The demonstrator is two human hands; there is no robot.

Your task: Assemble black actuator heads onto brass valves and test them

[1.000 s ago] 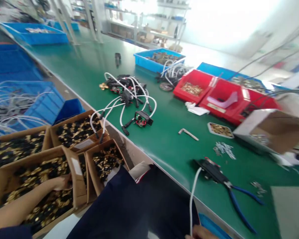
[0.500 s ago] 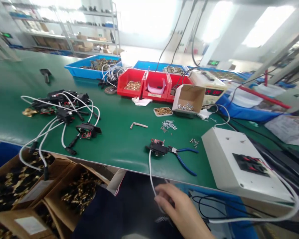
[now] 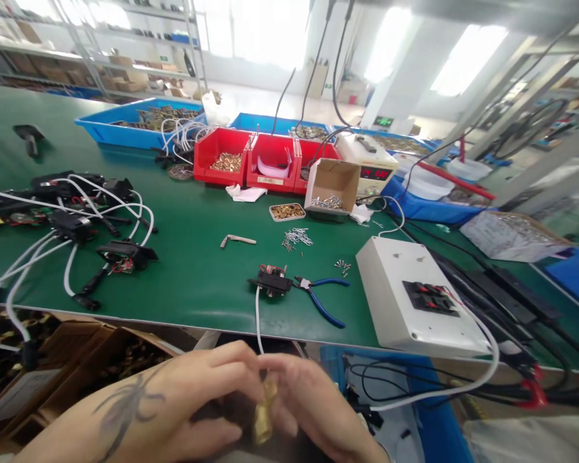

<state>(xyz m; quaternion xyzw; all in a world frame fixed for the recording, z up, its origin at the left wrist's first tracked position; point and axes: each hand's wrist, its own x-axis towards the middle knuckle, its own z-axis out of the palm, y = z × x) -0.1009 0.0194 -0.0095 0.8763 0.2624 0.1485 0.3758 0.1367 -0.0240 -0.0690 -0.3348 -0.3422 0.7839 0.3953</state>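
Note:
My right hand (image 3: 313, 399) is curled round a small gold-coloured metal part (image 3: 264, 415), low in front of the bench edge. My left hand (image 3: 217, 386) reaches in from the left, its fingertips against or just beside that part, thumb apart from the fingers. The part's exact kind cannot be made out. Beyond the hands, a black module (image 3: 271, 281) with red wires lies on the bench; its white cable (image 3: 258, 318) runs down over the edge behind my hands. Blue-handled pliers (image 3: 321, 292) rest open at the module's right.
Several wired black modules (image 3: 72, 225) lie at left. Red bins (image 3: 270, 173), a small box of metal pieces (image 3: 330, 193) and a power supply (image 3: 367, 161) stand behind. A hex key (image 3: 238, 239) and loose screws (image 3: 342, 265) lie mid-bench. A white control box (image 3: 415, 308) stands at right.
My left hand has come into view and met the right. A gold-coloured part now shows between them. The view has turned right, shifting the bench things leftward.

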